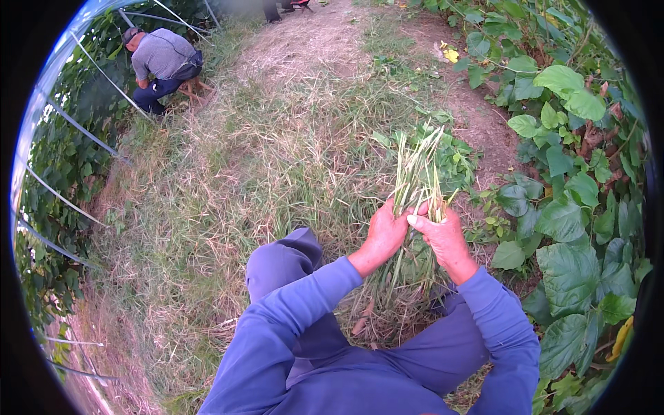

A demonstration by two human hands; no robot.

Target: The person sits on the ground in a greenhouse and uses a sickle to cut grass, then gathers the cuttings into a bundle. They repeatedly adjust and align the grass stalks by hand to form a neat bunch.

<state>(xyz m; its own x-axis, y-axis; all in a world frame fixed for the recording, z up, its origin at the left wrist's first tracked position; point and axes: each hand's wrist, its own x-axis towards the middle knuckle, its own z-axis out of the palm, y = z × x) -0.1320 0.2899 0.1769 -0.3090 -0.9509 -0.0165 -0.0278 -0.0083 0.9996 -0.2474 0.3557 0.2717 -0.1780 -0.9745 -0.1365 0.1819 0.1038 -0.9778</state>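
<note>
A bundle of long grass stalks (416,162) is held upright between my two hands, pale cut-looking ends fanning upward and green blades hanging below. My left hand (385,232) wraps its fingers round the left part of the stalks. Close against it, my right hand (446,238) grips the right part, its thumb pressed inward towards the left hand. The fingers behind the stalks are partly hidden. Below the hands, more grass blades (398,270) hang between my knees. Just beyond the bundle lie broad green leaves (453,162) on the ground.
Leafy vines (567,207) crowd the right side. Dry and green grass (207,200) covers the ground ahead and left; a bare dirt strip (484,117) runs along the vines. At the far left a person (162,59) sits low beside metal hoops (86,131) and more foliage.
</note>
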